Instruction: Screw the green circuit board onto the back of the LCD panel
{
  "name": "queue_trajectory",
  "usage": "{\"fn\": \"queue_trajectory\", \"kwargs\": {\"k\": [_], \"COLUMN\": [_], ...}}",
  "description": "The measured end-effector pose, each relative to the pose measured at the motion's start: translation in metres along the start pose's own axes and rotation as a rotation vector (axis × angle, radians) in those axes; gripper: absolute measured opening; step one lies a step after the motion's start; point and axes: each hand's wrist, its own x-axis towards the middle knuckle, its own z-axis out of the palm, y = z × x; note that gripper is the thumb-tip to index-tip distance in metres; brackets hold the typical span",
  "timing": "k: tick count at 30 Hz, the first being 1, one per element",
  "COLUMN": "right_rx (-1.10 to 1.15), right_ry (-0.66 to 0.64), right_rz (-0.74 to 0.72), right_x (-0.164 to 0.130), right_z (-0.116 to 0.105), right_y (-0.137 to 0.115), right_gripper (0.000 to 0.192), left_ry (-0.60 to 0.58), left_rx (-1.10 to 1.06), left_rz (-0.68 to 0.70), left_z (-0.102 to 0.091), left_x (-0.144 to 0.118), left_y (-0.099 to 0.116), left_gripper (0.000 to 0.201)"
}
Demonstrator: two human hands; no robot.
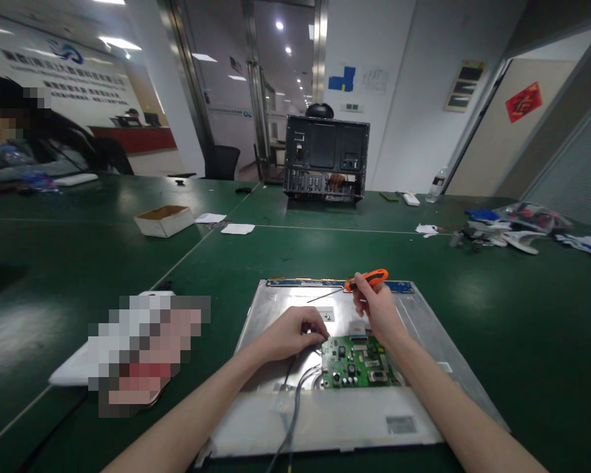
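A metal-backed display panel [276, 420] lies flat on the green table, with a blue circuit strip [401, 287] along its far edge. On the panel sits a green circuit board [357, 361], with grey cables [298, 404] running from its left side toward me. My right hand [377, 305] grips an orange and black screwdriver [377, 277] above the panel, its thin shaft pointing left. At the board's upper left corner is my left hand [300, 328], fingers curled and pinched; whatever they hold, if anything, is hidden.
Left of the panel lies a blurred-out flat object [148, 355] on something white. Farther back are an open box [165, 221], papers [238, 228] and a black device housing [328, 157] with another person's hand in it. Plastic bags and cloths [517, 226] lie at right. A person [34, 141] sits at far left.
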Motion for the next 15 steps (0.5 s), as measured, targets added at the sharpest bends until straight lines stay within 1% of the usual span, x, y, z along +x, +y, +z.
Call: {"fn": "queue_trajectory", "kwargs": {"k": [5,11,15], "right_rx": [-0.001,0.021,0.019], "right_ry": [0.027,0.107,0.097], "right_rz": [0.016,0.115,0.085], "right_x": [0.0,0.001,-0.002], "right_z": [-0.004,-0.011,-0.01], "right_y": [0.007,0.011,0.009], "right_gripper": [0.041,0.046,0.045], "left_ry": [0.007,0.018,0.031], "left_rx": [-0.011,0.007,0.007], "left_rz": [-0.031,-0.073,-0.071], "left_z": [0.002,0.004,0.005], "left_x": [-0.003,-0.006,-0.007], "left_y": [0.001,0.002,0.003], "left_gripper": [0.013,0.015,0.014]}}
